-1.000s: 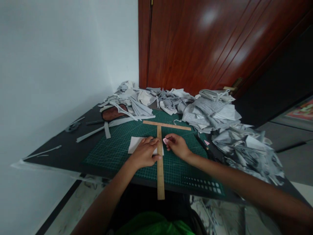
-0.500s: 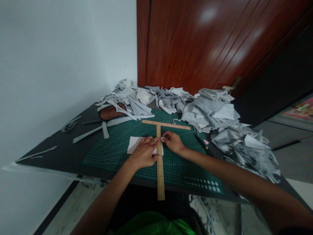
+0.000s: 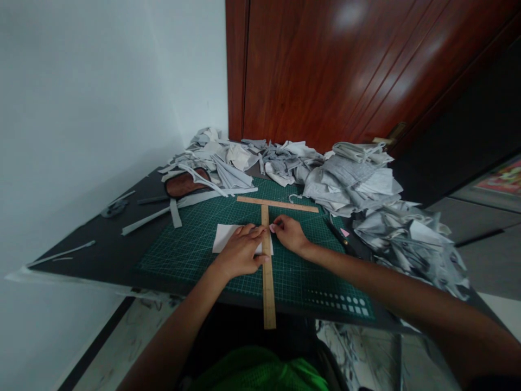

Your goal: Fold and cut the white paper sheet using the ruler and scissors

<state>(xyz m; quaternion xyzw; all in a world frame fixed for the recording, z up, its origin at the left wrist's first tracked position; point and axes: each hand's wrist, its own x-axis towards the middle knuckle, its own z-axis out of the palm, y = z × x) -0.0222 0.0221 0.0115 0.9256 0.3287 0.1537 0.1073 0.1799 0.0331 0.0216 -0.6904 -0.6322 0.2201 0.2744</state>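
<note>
The right hand (image 3: 290, 233) comes nearer the ruler (image 3: 268, 293), so the pink piece (image 3: 272, 228) in its pinched fingers seems to me at the edge, beside the spread fingers of the left hand (image 3: 241, 252).

Bright green top (image 3: 260, 372), mesh-like texture; dark lower clothing (image 3: 232, 323); forearms (image 3: 197, 307), hands (image 3: 243, 252) bare.

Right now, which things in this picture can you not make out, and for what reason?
Head view: middle of the white piece, hidden by the left hand and the nearer wooden ruler.
Head view: full shape of the held pink piece, partly covered by the right hand.
Head view: the ruler's markings, too small to read.
Head view: rest of the colourful patch, cut off by the right edge.
</note>
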